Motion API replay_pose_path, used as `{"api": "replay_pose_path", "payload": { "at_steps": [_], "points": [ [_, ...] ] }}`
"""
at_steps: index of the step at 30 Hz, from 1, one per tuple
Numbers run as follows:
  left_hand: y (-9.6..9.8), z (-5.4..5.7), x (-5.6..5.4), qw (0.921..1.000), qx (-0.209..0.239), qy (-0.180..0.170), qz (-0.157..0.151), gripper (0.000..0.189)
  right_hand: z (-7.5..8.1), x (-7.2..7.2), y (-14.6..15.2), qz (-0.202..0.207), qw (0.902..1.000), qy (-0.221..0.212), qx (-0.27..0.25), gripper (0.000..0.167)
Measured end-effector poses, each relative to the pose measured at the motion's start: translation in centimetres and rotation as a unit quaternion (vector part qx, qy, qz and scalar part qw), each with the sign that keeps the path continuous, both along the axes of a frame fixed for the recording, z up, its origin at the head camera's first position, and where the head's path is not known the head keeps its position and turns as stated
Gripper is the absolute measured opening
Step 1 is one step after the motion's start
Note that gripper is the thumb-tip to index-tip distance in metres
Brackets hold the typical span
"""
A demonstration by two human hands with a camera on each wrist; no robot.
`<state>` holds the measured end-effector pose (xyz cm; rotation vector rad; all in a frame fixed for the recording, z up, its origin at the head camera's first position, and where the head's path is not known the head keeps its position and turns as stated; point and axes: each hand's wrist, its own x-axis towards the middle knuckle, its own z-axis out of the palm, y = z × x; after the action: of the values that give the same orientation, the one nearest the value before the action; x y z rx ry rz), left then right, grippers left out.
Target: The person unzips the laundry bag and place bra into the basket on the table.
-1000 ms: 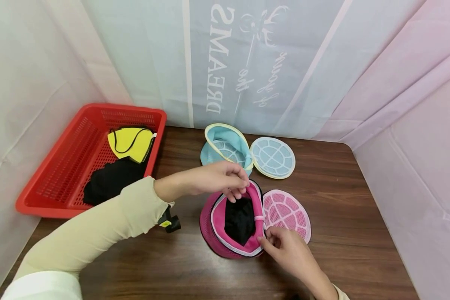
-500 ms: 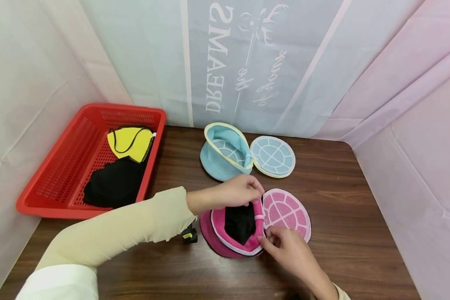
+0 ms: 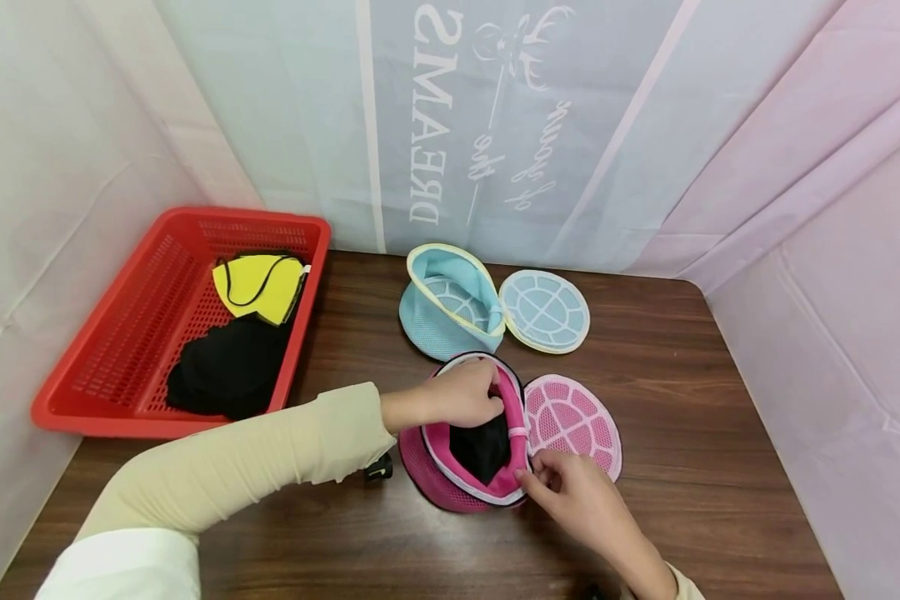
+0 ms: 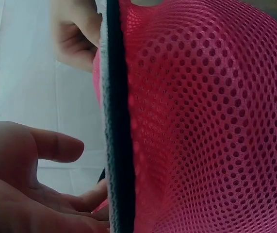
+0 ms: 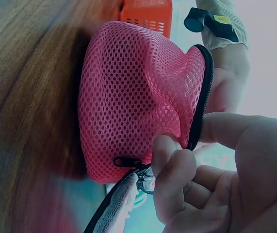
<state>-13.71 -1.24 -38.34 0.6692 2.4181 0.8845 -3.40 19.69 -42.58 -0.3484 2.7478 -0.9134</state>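
A pink mesh laundry bag (image 3: 438, 479) stands on the wooden table, its round zip lid (image 3: 570, 421) folded out to the right. Black cloth (image 3: 482, 454) lies inside it. My left hand (image 3: 463, 396) reaches into the mouth from the left. In the left wrist view, the thumb (image 4: 63, 147) stands apart from the fingers, whose tips pass behind the rim. My right hand (image 3: 581, 504) pinches the near right rim. In the right wrist view, its thumb and fingers hold the edge beside the black zip (image 5: 203, 97), above the zip pull (image 5: 126, 161).
Behind the pink bag stands a blue mesh bag (image 3: 438, 325) with yellow trim, its lid (image 3: 546, 310) laid out to the right. A red basket (image 3: 112, 425) at the left holds a yellow piece (image 3: 258, 283) with a thin black strap, and black cloth (image 3: 228, 367).
My left hand has moved from the far rim toward the lid side, then back left and down into the bag's mouth. The right hand has kept its pinch on the rim.
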Motion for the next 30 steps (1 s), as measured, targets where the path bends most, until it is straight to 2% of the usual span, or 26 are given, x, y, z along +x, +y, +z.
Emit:
{"api": "replay_pose_path", "payload": {
  "at_steps": [2, 6, 8, 13, 19, 24, 30],
  "points": [
    [0.0, -0.1, -0.2, 0.9997, -0.022, -0.007, 0.0, 0.018, 0.0, 0.0, 0.0, -0.002, 1.0, 0.0, 0.004, 0.037],
    [0.0, -0.2, -0.8, 0.9981, -0.052, -0.01, -0.032, 0.015, 0.1, 0.0, -0.1, -0.002, 1.0, 0.0, 0.003, 0.037],
    [-0.1, -0.2, -1.0, 0.9964, -0.067, -0.014, -0.05, 0.02, 0.1, 0.1, -0.1, -0.002, 1.0, 0.0, 0.0, 0.036],
    [-0.1, -0.5, -1.3, 0.9921, -0.096, -0.032, -0.074, 0.019, 0.2, 0.1, -0.2, -0.003, 1.0, -0.003, -0.002, 0.034],
    [0.1, -1.2, -1.2, 0.9883, -0.12, -0.028, -0.091, 0.043, 0.2, 0.1, -0.2, -0.008, 0.9999, -0.006, 0.003, 0.033],
    [-0.1, -1.7, -1.5, 0.9846, -0.135, -0.02, -0.109, 0.039, 0.1, 0.1, -0.1, -0.007, 1.0, -0.006, -0.001, 0.034],
    [-0.3, -1.6, -2.1, 0.981, -0.142, -0.029, -0.129, 0.032, -0.2, 0.2, 0.0, 0.001, 1.0, 0.003, -0.006, 0.036]
  ]
}}
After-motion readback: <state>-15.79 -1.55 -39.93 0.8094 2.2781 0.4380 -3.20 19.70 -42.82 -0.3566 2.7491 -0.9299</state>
